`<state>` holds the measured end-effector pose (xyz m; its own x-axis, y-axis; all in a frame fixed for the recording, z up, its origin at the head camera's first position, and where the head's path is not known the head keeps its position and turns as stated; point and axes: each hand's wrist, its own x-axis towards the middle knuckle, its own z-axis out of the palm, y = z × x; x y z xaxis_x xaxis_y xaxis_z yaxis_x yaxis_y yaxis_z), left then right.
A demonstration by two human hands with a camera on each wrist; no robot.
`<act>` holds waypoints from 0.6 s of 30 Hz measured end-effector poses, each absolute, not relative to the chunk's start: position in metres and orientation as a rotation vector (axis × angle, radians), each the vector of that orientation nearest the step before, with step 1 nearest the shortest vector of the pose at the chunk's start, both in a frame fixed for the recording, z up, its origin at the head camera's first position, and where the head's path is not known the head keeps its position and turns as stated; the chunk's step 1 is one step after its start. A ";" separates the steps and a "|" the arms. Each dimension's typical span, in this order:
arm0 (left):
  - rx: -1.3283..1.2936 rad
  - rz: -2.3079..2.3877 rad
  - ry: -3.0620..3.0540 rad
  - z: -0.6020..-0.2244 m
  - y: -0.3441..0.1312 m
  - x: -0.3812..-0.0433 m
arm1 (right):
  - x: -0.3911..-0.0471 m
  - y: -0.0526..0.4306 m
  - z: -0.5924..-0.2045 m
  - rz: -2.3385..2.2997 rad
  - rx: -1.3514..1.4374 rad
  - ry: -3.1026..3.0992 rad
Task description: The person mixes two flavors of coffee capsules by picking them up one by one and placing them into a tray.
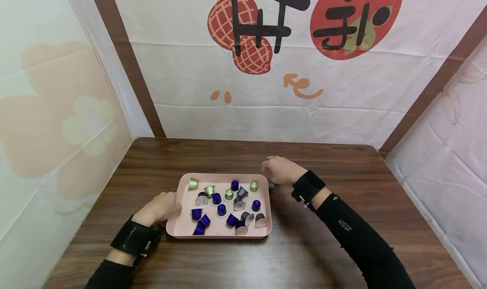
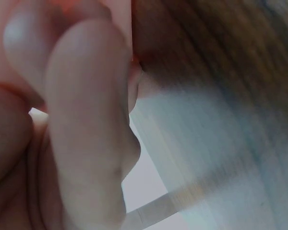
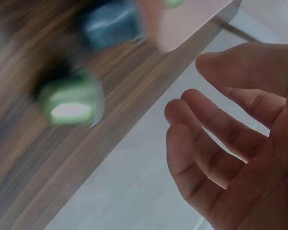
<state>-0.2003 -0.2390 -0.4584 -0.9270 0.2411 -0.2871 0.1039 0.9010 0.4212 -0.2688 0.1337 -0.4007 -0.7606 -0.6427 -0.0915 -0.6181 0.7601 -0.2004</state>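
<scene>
A pink tray (image 1: 180, 226) lies on the table with several coffee capsules in it: dark blue (image 1: 256, 205), green (image 1: 193, 183) and grey (image 1: 239, 203), some upright and some on their sides. My left hand (image 1: 157, 208) holds the tray's left edge, its fingers bent against the pink plastic in the left wrist view. Just past the tray's far right corner hovers my right hand (image 1: 282, 170), fingers loosely bent with nothing between them. Near it, outside the tray, are a blue-grey capsule (image 3: 110, 25) and a green capsule (image 3: 71, 99), both blurred; the right hand hides the green one from the head view.
The brown wooden table (image 1: 323, 234) extends around the tray. Behind it hangs a white printed cloth (image 1: 182, 77), with more cloth on the left (image 1: 87, 124) and right (image 1: 449, 166) sides. Black bands circle both wrists.
</scene>
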 end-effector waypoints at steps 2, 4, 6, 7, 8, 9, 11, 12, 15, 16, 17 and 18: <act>0.252 0.590 2.727 -0.458 -0.240 -0.200 | -0.272 0.143 -0.405 -0.225 -0.983 2.804; 0.248 0.597 2.722 -0.457 -0.240 -0.200 | -0.274 0.151 -0.409 -0.205 -0.952 2.798; 0.241 0.604 2.717 -0.457 -0.240 -0.199 | -0.275 0.158 -0.415 -0.179 -0.922 2.791; 0.238 0.605 2.715 -0.457 -0.240 -0.199 | -0.276 0.161 -0.417 -0.173 -0.907 2.783; 0.236 0.604 2.716 -0.457 -0.240 -0.199 | -0.276 0.164 -0.420 -0.169 -0.887 2.779; 0.236 0.602 2.717 -0.457 -0.240 -0.199 | -0.277 0.166 -0.422 -0.164 -0.868 2.776; 0.239 0.599 2.720 -0.457 -0.240 -0.199 | -0.277 0.169 -0.426 -0.168 -0.836 2.768; 0.242 0.596 2.723 -0.457 -0.240 -0.199 | -0.277 0.170 -0.428 -0.170 -0.824 2.765; 0.248 0.591 2.728 -0.458 -0.240 -0.199 | -0.276 0.172 -0.434 -0.168 -0.808 2.764; 0.249 0.589 2.729 -0.458 -0.240 -0.199 | -0.276 0.172 -0.435 -0.169 -0.803 2.764; 0.249 0.587 2.730 -0.458 -0.241 -0.199 | -0.275 0.172 -0.437 -0.166 -0.799 2.765; 0.250 0.586 2.730 -0.458 -0.241 -0.199 | -0.275 0.172 -0.438 -0.165 -0.793 2.762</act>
<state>-0.1992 -0.2407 -0.4582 -0.9277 0.2385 -0.2872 0.0996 0.8996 0.4253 -0.2748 0.1724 -0.4381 -0.8162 -0.5347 -0.2188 -0.5049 0.8443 -0.1798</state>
